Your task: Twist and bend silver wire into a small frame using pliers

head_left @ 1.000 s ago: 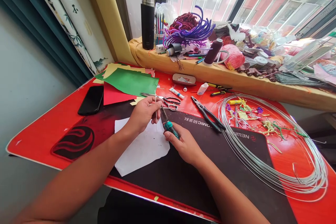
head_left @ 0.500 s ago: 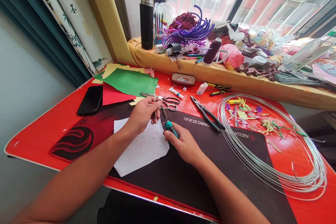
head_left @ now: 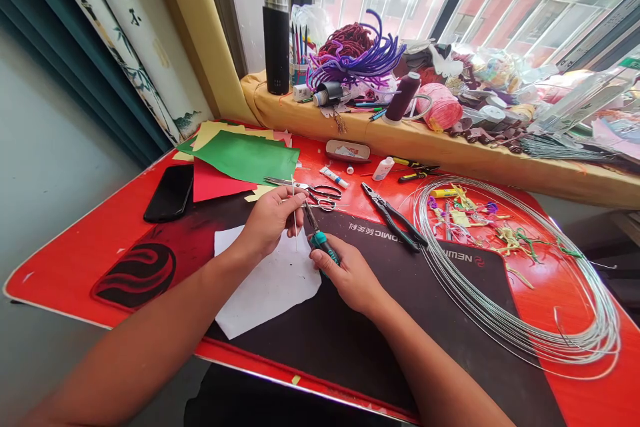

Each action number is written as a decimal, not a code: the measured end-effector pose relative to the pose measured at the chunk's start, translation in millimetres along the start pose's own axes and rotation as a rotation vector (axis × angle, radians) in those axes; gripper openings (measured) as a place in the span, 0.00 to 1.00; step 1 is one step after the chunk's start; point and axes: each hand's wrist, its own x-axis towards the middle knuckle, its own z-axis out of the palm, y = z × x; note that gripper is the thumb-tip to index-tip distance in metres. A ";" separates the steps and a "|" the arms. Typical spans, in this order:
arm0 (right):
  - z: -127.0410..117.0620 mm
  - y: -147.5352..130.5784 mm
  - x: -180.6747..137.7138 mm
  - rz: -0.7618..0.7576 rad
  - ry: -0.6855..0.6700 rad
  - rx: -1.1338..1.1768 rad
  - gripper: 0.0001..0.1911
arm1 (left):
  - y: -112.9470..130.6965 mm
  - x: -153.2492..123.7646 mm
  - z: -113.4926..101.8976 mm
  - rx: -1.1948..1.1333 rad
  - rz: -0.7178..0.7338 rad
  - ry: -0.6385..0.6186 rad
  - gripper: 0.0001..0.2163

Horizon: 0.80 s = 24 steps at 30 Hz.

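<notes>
My left hand [head_left: 273,220] is closed in a pinch on a thin pale wire [head_left: 295,230], which stands roughly upright between thumb and fingers. My right hand [head_left: 347,267] wraps round the teal handles of a pair of pliers [head_left: 320,242]. Their dark jaws point up and left, close to my left fingertips; whether they touch the wire I cannot tell. Beneath both hands lies a white sheet of paper [head_left: 265,297] on a dark mat [head_left: 360,327]. Just beyond my fingers is a pair of scissors [head_left: 325,192] with dark handles.
Black-handled pliers [head_left: 393,217] lie right of my hands, beside a large wire coil [head_left: 500,317] with coloured scraps inside. Coloured paper [head_left: 245,155] and a phone [head_left: 170,193] are at the left. A small white bottle [head_left: 383,168] stands behind. A black flask [head_left: 276,47] and yarn crowd the sill.
The whole view has shifted very slightly. My hands, the wire and the teal pliers keep nearly the same pose.
</notes>
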 end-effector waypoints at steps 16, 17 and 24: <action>-2.8 -2.5 -0.7 0.061 -0.025 0.107 0.21 | -3.0 0.4 1.9 -0.008 0.010 -0.021 0.15; -2.8 -1.9 -0.9 0.065 -0.022 0.114 0.22 | -4.1 0.9 1.5 -0.003 0.015 -0.026 0.15; -3.0 5.0 -0.7 0.074 -0.024 0.155 0.25 | -9.8 1.3 -1.2 0.133 0.127 -0.028 0.15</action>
